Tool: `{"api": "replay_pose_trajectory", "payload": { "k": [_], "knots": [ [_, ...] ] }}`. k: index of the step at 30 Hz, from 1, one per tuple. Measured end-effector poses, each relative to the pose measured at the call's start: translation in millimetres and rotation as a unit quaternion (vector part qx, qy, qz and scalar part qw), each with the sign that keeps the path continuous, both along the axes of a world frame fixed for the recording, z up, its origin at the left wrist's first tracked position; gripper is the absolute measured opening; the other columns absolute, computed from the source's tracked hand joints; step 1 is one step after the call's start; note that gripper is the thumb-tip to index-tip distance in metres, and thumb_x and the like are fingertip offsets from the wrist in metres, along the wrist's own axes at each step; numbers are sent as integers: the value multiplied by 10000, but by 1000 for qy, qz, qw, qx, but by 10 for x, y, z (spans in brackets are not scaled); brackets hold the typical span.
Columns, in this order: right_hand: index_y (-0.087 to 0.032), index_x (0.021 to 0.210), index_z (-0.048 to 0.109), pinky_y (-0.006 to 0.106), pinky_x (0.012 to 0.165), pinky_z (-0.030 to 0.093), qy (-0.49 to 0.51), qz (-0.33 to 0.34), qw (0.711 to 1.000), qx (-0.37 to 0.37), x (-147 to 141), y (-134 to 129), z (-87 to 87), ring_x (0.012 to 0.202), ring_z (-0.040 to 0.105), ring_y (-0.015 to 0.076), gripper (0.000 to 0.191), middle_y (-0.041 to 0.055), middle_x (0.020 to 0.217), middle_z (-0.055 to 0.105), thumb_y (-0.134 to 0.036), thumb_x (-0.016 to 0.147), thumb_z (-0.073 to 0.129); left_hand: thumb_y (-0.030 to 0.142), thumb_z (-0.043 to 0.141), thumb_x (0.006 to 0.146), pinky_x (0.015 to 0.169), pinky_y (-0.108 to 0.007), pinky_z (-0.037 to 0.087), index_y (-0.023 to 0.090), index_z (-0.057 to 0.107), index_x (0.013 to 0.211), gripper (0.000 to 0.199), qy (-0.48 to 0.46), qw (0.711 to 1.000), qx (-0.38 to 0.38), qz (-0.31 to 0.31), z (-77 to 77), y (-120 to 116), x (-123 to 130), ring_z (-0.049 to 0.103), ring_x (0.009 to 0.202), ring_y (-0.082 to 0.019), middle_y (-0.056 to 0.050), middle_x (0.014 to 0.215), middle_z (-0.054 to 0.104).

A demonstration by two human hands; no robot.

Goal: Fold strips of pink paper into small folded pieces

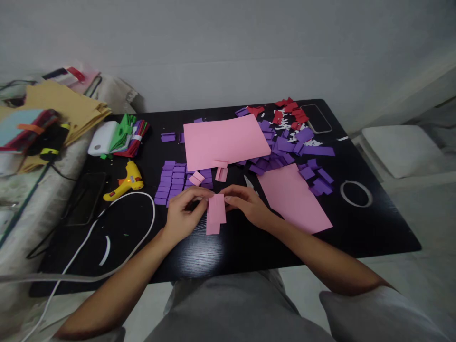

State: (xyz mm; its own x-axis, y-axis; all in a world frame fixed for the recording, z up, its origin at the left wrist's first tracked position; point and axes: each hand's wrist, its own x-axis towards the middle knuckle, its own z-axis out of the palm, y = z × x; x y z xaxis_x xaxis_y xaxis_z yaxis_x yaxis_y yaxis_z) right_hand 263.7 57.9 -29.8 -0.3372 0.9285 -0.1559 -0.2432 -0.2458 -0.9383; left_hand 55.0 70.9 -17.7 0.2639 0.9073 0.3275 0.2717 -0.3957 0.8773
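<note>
A small pink paper strip [217, 209] is pinched between my left hand [184, 212] and my right hand [249, 205], above the near middle of the table. Another pink paper piece [213, 229] shows just below and behind it; whether it is also held, I cannot tell. Both hands are closed, with fingertips at the strip's upper sides. Beyond them lie small folded pink pieces [221, 173] and rows of folded purple paper pieces [170, 183]. A pointed metal blade [250, 182] sticks out past my right hand, its other end hidden.
Large pink sheets [226, 141] lie on the black table [249, 256], with loose purple pieces [281, 152] and red scraps [292, 111] at the back right. A yellow glue gun [125, 183], a white cable [151, 209], a phone [83, 199] and a tape ring [356, 194] lie around.
</note>
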Motion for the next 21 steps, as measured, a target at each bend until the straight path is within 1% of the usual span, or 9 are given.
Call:
{"api": "replay_pose_trajectory", "payload": {
  "k": [3, 8, 11, 14, 16, 18, 21],
  "knots": [
    [-216, 1008, 733, 368, 858, 645, 21, 16, 1000, -7, 0, 1, -9, 912, 741, 182, 222, 16, 972, 770, -326, 824, 791, 245, 668, 932, 771, -296, 604, 214, 760, 914, 98, -12, 1000, -4, 20, -1, 6, -10, 749, 847, -179, -40, 906, 794],
    [-210, 995, 721, 354, 889, 605, -31, 4, 999, 7, -22, 1, -63, 877, 742, 169, 239, 11, 939, 780, -277, 792, 827, 215, 635, 953, 772, -292, 598, 214, 770, 913, 140, -5, 1000, 10, 13, -13, 10, -21, 752, 857, -177, -40, 914, 799],
    [-205, 958, 711, 329, 826, 597, -27, 0, 1000, -7, -29, 8, -83, 818, 735, 160, 274, 3, 894, 778, -290, 749, 866, 201, 629, 962, 765, -286, 594, 214, 766, 925, 142, -7, 1000, 17, 2, 1, 8, -28, 751, 861, -173, -40, 920, 796],
    [-199, 886, 708, 294, 745, 583, -6, -5, 1000, -24, -26, 16, -72, 744, 704, 138, 242, -14, 834, 753, -278, 729, 874, 203, 620, 971, 770, -292, 594, 211, 761, 978, 141, -13, 1000, 18, -14, 20, 5, -36, 746, 866, -175, -48, 935, 788],
    [-200, 864, 718, 282, 728, 577, 1, -15, 999, -28, -22, 19, -51, 738, 695, 132, 213, -20, 815, 742, -261, 728, 871, 198, 645, 961, 801, -307, 594, 207, 754, 986, 113, -19, 999, 24, -28, 19, 0, -36, 742, 885, -181, -52, 942, 783],
    [-204, 870, 741, 277, 728, 576, 0, -22, 999, -28, -17, 21, -28, 762, 698, 136, 192, -16, 828, 746, -259, 735, 865, 172, 708, 924, 819, -311, 589, 208, 742, 971, 68, -34, 998, 31, -33, 4, -8, -28, 735, 882, -176, -40, 925, 774],
    [-212, 866, 772, 288, 774, 580, -13, -33, 999, -7, -5, 25, -7, 791, 701, 141, 152, -6, 848, 760, -271, 752, 853, 125, 785, 865, 802, -297, 584, 219, 725, 1008, 181, -61, 997, 33, -24, -16, -18, -8, 724, 844, -155, -11, 900, 758]
  ]
}}
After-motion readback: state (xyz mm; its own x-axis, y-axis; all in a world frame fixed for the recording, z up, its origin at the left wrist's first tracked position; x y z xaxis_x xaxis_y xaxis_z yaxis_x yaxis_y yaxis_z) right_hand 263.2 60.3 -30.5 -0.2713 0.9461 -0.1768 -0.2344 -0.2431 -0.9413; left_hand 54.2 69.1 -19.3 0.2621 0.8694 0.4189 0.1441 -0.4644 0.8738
